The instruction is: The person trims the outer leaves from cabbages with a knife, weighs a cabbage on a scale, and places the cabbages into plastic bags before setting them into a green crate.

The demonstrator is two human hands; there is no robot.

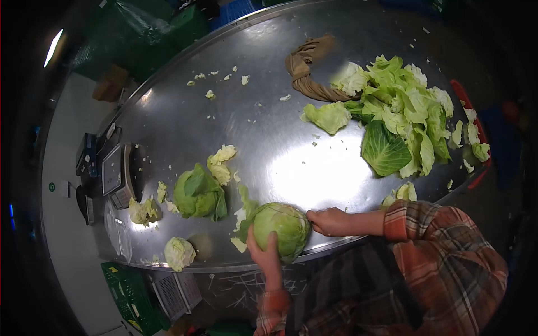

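Note:
A green cabbage (282, 228) rests at the near edge of the steel table. My left hand (264, 251) grips its left side, thumb and fingers spread around it. Against the right side of the head, my right hand (329, 222) is closed; whatever it holds, if anything, is hidden. Loose leaves (242, 210) lie just left of this cabbage. Farther left sits another leafy cabbage (197, 193), and a small pale cabbage (180, 253) lies by the table edge.
A large pile of leaves (406, 106) covers the right of the steel table (241, 134), beside a twisted brown cloth (305, 73). A scale (116, 171) stands at the left. Green crates (131, 294) are below the near edge. Leaf scraps are scattered about.

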